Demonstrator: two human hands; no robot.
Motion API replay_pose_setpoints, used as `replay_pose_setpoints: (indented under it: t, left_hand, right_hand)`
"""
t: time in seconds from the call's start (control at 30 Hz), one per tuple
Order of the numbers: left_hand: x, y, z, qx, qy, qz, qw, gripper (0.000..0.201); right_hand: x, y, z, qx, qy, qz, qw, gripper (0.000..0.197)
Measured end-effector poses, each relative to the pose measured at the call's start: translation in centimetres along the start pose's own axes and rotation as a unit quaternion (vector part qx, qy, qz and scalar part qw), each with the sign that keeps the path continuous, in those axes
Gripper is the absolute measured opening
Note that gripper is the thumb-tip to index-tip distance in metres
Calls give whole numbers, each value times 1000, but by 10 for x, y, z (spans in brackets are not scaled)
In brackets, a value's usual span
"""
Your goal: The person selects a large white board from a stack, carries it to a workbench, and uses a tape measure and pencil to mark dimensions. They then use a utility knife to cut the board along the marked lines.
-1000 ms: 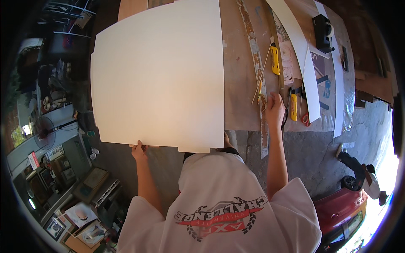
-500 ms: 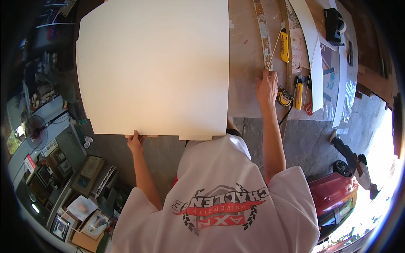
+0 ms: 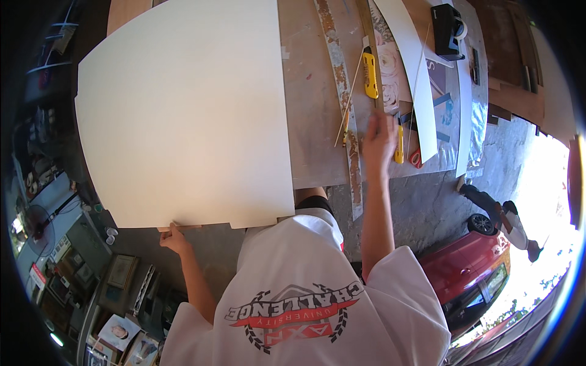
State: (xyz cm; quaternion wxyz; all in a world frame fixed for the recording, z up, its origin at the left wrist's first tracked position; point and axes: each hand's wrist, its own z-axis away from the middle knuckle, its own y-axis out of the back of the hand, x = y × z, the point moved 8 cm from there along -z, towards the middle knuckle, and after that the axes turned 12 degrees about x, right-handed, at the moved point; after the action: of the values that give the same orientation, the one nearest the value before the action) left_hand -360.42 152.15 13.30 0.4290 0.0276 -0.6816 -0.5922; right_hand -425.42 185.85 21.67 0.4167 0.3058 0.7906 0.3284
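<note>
A large white board covers the left part of the worktable. At its near edge, my left hand is closed on the board's rim, with a bit of brown material showing beside the fingers. Over the right part of the table, my right hand is smeared by motion, so its grip is unclear. It lies across a long wooden strip, beside a small yellow cutter. A larger yellow cutter lies farther off. To the hand's left are a thin stick and a worn metal ruler.
Right of my hand lie red-handled scissors, a curved white strip and a black tape dispenser. The ruler's near end juts past the table edge. A person and a red car are at the right; framed pictures stand lower left.
The view has shifted, moving the board left and down in it. My right hand has left the thin stick and moved toward where the tape measure lay, which no longer shows. My left hand stays on the board.
</note>
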Motion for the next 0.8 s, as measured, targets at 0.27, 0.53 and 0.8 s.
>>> replay_pose_setpoints:
  t: [0.27,0.53,0.8]
  left_hand:
    - [116,-47,180,-204,-447,-17,871,41]
    - [150,-57,308,-328,-534,-26,779,30]
    - [229,-110,359,-308,-623,60,716,26]
  right_hand:
    - [92,-4,-118,-8,-86,-33,996,19]
    - [157,40,-123,-51,-160,21,986,21]
    - [151,20,28,-280,-159,128,938,19]
